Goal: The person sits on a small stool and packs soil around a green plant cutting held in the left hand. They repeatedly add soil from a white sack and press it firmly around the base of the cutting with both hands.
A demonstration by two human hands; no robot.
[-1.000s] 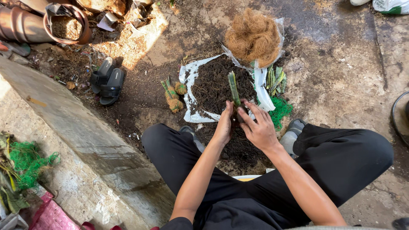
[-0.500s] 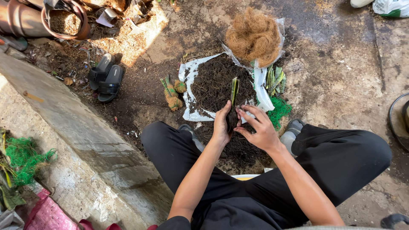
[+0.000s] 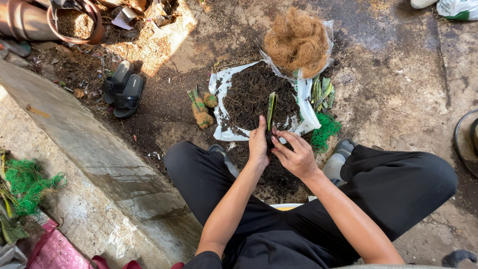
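I squat over a white plastic sheet (image 3: pixel 308 117) heaped with dark soil (image 3: pixel 254 94). My left hand (image 3: pixel 258 145) grips the base of a small plant cutting with a long green leaf (image 3: pixel 271 107) standing upright. My right hand (image 3: pixel 295 154) presses against the same base from the right, fingers curled around it. What covers the base is hidden between my palms. A mound of brown coconut fibre (image 3: pixel 298 42) lies at the sheet's far end. More green cuttings (image 3: pixel 321 92) lie right of the soil, and two fibre-wrapped plants (image 3: pixel 201 112) left of it.
Green netting (image 3: pixel 326 130) lies by my right foot, another bunch (image 3: pixel 25 182) at the far left. Black sandals (image 3: pixel 123 88) rest on the dirt. A concrete ledge (image 3: pixel 94 164) runs along my left. A brown pot (image 3: pixel 30 22) lies top left.
Both hands stayed at the cutting's base; the right hand's fingers shifted around it and the leaf stands a little more upright. The view moved slightly.
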